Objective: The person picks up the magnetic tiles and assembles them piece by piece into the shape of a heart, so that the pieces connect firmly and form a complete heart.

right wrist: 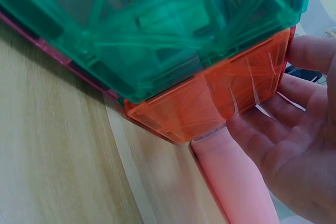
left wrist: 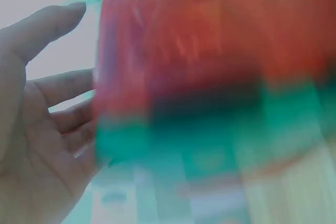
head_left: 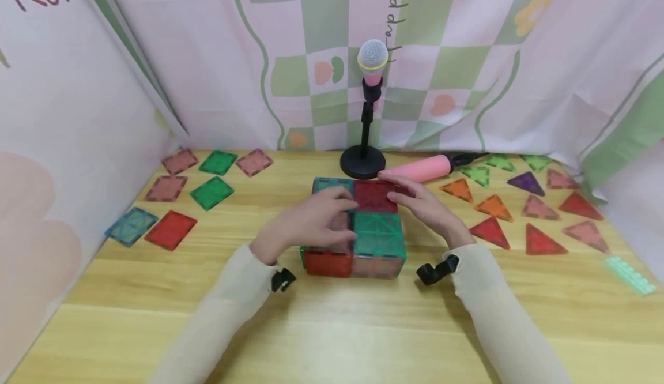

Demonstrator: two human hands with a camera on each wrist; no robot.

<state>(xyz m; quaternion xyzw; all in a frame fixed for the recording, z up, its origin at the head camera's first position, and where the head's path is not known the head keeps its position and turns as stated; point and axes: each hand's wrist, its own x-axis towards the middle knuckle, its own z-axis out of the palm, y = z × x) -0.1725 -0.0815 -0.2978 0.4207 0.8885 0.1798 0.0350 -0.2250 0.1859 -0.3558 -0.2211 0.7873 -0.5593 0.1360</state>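
Observation:
A low box of translucent building tiles stands on the wooden table. In the head view its top shows a green tile [head_left: 378, 235], a dark red tile [head_left: 374, 197] and a blue tile [head_left: 329, 184]. My left hand [head_left: 313, 218] lies over the left part of the top, fingers spread and covering a reddish tile. At the back right corner, my right hand [head_left: 426, 206] has its fingertips at the dark red tile. The right wrist view shows the right hand's loose fingers [right wrist: 252, 135] along an orange side tile [right wrist: 210, 95]. Blurred red tiles [left wrist: 210, 30] fill the left wrist view.
Loose square tiles, including a red one [head_left: 171, 230], lie at the left. Several triangular tiles, one purple [head_left: 526, 183], are spread at the right near a mint strip [head_left: 630, 275]. Behind the box are a microphone on a stand [head_left: 365, 124] and a pink cylinder [head_left: 420, 169].

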